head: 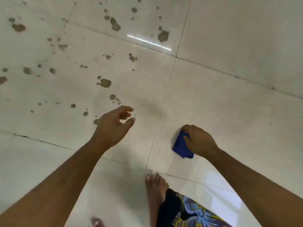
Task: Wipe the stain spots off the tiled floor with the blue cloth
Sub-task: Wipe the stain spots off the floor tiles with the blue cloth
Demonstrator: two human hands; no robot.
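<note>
A folded blue cloth point(180, 147) lies on the pale tiled floor point(229, 112), and my right hand point(199, 141) rests on top of it with fingers curled over its far edge. My left hand point(114, 126) hovers above the floor to the left, fingers loosely spread and holding nothing. Several brown stain spots point(105, 83) are scattered across the tiles ahead and to the left of my left hand, with larger ones further off point(163, 36). One spot is partly hidden behind my left hand.
My bare right foot point(156, 187) stands on the tiles close below the cloth, with patterned dark fabric point(188, 212) over the leg. Toes of the other foot point(96, 222) show at the bottom edge. Dark grout lines point(157, 125) cross the floor.
</note>
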